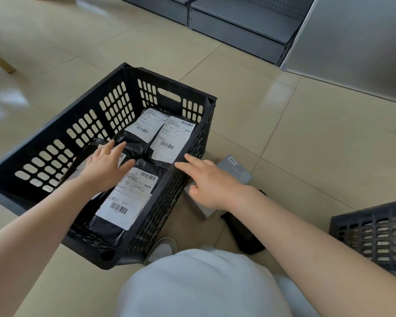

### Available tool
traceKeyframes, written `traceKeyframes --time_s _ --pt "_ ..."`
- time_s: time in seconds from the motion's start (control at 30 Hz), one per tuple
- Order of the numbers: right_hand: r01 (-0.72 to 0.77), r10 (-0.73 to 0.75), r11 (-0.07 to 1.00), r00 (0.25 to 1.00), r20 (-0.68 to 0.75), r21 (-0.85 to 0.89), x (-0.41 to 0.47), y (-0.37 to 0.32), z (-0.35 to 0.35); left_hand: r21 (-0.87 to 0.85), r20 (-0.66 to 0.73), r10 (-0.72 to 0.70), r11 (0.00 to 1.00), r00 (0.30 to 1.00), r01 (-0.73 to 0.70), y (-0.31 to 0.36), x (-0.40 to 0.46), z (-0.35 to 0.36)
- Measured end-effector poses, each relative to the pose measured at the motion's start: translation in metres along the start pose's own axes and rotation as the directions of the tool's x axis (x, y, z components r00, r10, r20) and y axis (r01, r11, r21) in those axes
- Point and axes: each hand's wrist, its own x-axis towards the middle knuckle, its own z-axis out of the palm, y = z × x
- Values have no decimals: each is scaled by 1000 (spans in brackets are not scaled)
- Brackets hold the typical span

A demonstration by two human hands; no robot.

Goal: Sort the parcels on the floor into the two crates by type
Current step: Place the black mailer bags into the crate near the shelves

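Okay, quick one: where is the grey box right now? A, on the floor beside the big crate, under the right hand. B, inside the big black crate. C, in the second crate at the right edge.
A: the grey box lies on the tiles just outside the big crate, partly under the right hand.

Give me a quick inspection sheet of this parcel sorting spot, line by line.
Surface: beige tiled floor, glossy.
Job's things: black crate holding black labelled mailer bags; second crate at right edge; grey box and black pouch on the floor.
Clutter: nothing seen.
Grippers: left hand flat on the bags; right hand open, fingers at the crate's rim, above the grey box.
Cables: nothing seen.
Surroundings: grey metal shelving, wooden leg.
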Motion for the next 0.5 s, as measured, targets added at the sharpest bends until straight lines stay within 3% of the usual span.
traceKeyframes --time_s 0.27,0.5 --pt "-157 167 985 972 -164 74 -34 52 -63 -167 -94 219 958 971 -232 99 -14 -21" --pt "-343 400 899 896 -194 271 -90 133 -61 -52 -142 473 873 869 -484 168 -19 5"
